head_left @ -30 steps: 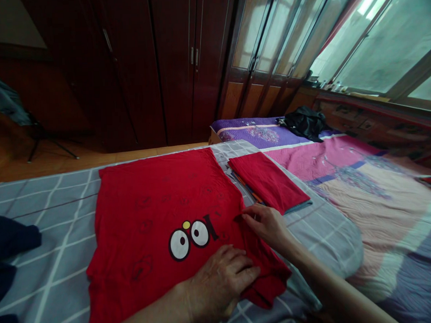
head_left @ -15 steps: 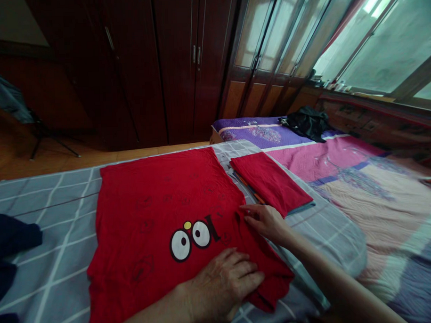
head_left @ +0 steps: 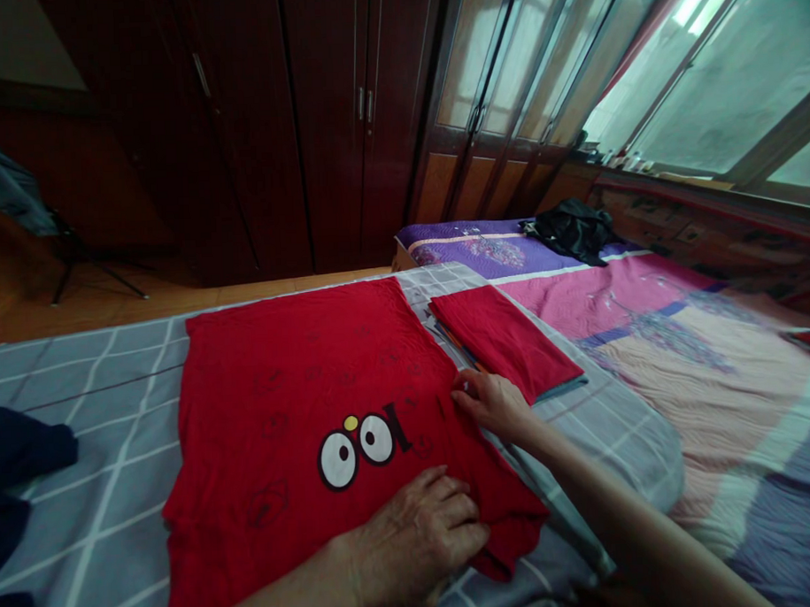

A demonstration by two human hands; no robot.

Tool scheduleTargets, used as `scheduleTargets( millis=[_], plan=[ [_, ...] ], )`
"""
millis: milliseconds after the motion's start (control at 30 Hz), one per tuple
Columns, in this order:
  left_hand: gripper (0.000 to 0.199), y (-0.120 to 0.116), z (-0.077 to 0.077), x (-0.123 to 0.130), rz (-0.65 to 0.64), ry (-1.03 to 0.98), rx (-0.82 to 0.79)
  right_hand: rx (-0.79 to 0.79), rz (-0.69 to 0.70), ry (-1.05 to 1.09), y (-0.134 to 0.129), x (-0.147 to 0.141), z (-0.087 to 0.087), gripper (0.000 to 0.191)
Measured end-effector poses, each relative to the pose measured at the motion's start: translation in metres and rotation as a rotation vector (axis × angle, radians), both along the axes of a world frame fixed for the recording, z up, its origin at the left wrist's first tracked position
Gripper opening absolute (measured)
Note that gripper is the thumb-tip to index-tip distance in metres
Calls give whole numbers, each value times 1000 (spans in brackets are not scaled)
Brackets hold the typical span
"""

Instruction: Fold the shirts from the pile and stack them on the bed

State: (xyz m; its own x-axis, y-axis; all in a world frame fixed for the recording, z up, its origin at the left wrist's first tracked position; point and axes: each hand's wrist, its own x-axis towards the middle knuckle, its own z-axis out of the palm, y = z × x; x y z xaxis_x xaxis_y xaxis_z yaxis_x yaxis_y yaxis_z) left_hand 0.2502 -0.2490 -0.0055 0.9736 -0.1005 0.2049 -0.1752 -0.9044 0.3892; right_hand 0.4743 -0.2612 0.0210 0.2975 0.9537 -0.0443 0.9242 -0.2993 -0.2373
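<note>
A red shirt (head_left: 268, 388) with a printed pair of cartoon eyes lies spread on the grey checked bed cover. My left hand (head_left: 419, 533) rests flat on its lower part, right of the eyes, palm down with the fingers stretched out. At the shirt's right edge, near the sleeve, my right hand (head_left: 492, 402) has its fingers pinched on the red fabric. The sleeve lies creased between and beyond my hands. A folded red garment (head_left: 505, 335) sits on top of other folded cloth just past my right hand.
Dark blue clothes (head_left: 31, 449) lie at the left edge of the grey checked cover (head_left: 102, 385). To the right is a second bed with a patterned quilt (head_left: 686, 356) and a black garment (head_left: 572, 231). Wardrobes (head_left: 334, 164) stand behind; a tripod (head_left: 78, 262) is at the far left.
My right hand has moved slightly up along the shirt's edge, its fingers now curled closer together. My left hand has stayed nearly in place.
</note>
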Motion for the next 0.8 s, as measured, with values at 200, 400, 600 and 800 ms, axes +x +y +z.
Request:
scheduleTargets(
  millis=[200, 400, 600, 800],
  plan=[
    [29, -1, 2, 2, 78, -1, -34, 4, 106, 114, -60, 8, 14, 31],
    [39, -1, -2, 2, 89, -14, -89, 39, 344, -30, -119, -2, 1, 55],
    [47, -3, -3, 0, 73, 6, -95, 3, 213, -194, -125, -10, -17, 47],
    [49, -5, -5, 0, 53, 24, -63, 195, 141, -328, -137, -7, -33, 26]
  ],
)
